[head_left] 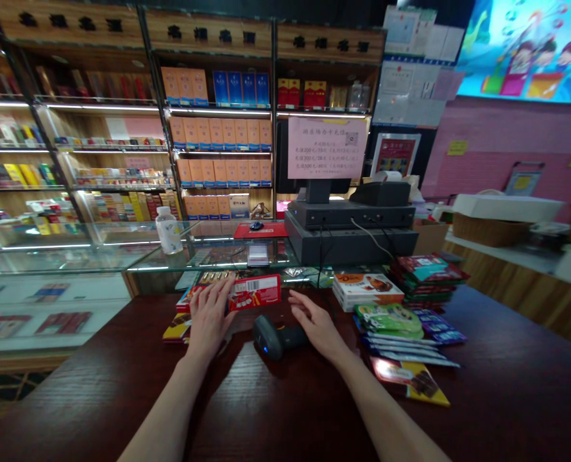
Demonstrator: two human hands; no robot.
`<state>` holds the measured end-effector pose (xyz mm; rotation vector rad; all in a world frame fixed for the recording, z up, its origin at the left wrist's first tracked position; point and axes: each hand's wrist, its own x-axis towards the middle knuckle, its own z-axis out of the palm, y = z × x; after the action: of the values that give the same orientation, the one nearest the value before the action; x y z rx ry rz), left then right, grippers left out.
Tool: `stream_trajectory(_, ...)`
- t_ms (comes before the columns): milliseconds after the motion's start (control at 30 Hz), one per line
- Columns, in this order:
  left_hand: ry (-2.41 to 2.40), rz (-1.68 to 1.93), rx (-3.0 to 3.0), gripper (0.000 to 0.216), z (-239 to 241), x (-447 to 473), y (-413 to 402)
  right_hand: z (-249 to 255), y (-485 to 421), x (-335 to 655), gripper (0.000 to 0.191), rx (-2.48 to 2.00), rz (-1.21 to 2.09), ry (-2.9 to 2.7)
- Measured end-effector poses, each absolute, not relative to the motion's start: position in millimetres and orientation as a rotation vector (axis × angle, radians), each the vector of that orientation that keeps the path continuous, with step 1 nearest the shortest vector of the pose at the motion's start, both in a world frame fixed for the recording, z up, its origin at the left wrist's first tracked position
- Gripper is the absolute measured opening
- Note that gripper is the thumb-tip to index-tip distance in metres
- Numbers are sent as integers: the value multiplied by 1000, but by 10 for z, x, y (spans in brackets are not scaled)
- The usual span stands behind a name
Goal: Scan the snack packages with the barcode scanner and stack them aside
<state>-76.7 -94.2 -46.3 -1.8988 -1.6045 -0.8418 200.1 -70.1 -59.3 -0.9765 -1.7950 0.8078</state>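
My left hand (211, 314) rests flat with fingers spread on a red snack packet (255, 292) that lies on the dark wooden counter (97, 385). More packets (177, 326) lie under and left of that hand. My right hand (314, 321) is open, fingers stretched, hovering just right of a black barcode scanner (274, 337) with a blue light that lies on the counter between my hands.
Stacked snack packets (367, 290), green packs (389, 319) and a yellow packet (413, 380) lie to the right. A cash register with screen (350, 224) stands behind. A glass display case (74, 253) with a plastic bottle (167, 231) is at left; shelves of boxed goods fill the back wall.
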Motion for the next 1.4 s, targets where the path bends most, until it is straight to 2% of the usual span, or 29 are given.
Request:
stream_trajectory(400, -1495, -844, -1956, 68, -491, -572, -930, -627, -583, 1868, 54, -878, 1061, -1496)
stream_trajectory(533, -1578, -869, -1908, 65, -495, -565, -931, -598, -615, 1845, 54, -845, 1051, -1493)
stream_trajectory(867, -1625, -939, -1964, 75, -531, -498, -896, -635, -557, 1875, 52, -940, 946, -1541)
stream_trajectory(1400, -1906, -1560, -1979, 47, -388, -631, -751, -431, -375, 1558, 50, -977, 862, -1519)
